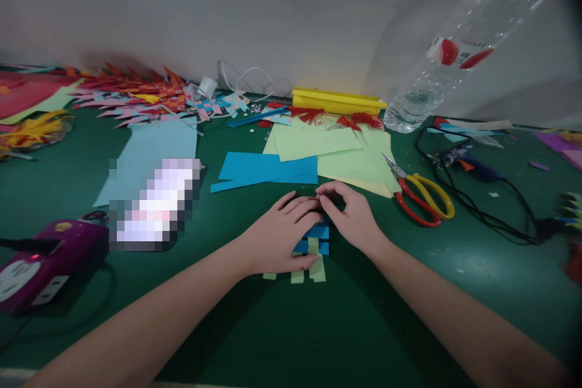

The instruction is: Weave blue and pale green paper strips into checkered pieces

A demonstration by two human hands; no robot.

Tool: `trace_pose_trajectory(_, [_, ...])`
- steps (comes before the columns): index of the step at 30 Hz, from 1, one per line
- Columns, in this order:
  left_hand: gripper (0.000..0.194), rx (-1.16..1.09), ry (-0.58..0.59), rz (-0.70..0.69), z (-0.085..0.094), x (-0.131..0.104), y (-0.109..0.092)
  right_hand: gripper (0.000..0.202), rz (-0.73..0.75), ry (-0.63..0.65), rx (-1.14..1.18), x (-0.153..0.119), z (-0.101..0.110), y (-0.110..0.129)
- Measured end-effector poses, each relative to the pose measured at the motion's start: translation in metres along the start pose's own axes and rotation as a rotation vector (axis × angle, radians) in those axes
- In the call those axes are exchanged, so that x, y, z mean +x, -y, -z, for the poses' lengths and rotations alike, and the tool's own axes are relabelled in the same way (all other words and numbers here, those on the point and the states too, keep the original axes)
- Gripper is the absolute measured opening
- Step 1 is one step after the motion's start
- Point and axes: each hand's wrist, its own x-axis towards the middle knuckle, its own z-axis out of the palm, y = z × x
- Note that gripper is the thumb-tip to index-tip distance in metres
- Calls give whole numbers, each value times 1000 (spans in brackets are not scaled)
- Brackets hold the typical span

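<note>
Blue strips [319, 232] and pale green strips [319, 270] of paper cross over and under each other on the dark green surface [273, 339], right in front of the person. The left hand [284, 233] lies on top and hides a big part of them. Its grip is loose, with the fingers a bit spread and the thumb apart, down near the green ends. The right hand [352, 218] is at the far end of the strips. Its thumb and first finger come close together, just beside the left fingertips. I cannot tell if that grip pinches a strip.

Just past the hands is a blue sheet [277, 165], with a long thin blue piece [236, 182] lying along its near edge. Pale green sheets [318, 142] lie in a messy pile behind it. Scissors [421, 194] with one red handle and one yellow handle rest to the right, with their tips by the pile. A clear bottle [454, 63] looks tilted near the wall. On the left, a bright thing blurred into squares [157, 206] lies partly over a light blue sheet [166, 140], and a purple power block [54, 260] is nearby.
</note>
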Motion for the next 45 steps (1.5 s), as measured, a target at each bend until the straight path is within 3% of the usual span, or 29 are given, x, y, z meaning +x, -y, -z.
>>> trace_pose_trajectory(5, [42, -8, -22, -4, 0, 0, 0, 13, 2, 9, 3, 1, 0, -1])
trace_pose_trajectory(13, [49, -16, -31, -24, 2, 1, 0, 14, 1, 2, 3, 1, -1, -1])
trace_pose_trajectory(18, [42, -26, -57, -38, 6, 2, -1, 14, 0, -5, 13, 1, -1, -1])
trace_pose_trajectory(22, [32, -57, -74, -146, 10, 2, -4, 15, 7, -4, 24, 0, -1, -1])
trace_pose_trajectory(27, [20, -109, -11, -303, 12, 1, -9, 14, 8, -3, 45, 0, -2, -2])
trace_pose_trajectory(34, [18, -143, 9, -317, 10, 1, -8, 14, 12, -7, 42, 0, -2, -3])
trace_pose_trajectory(45, [15, -154, -52, -345, 10, 0, -7, 13, 13, -8, 37, 0, -2, -2])
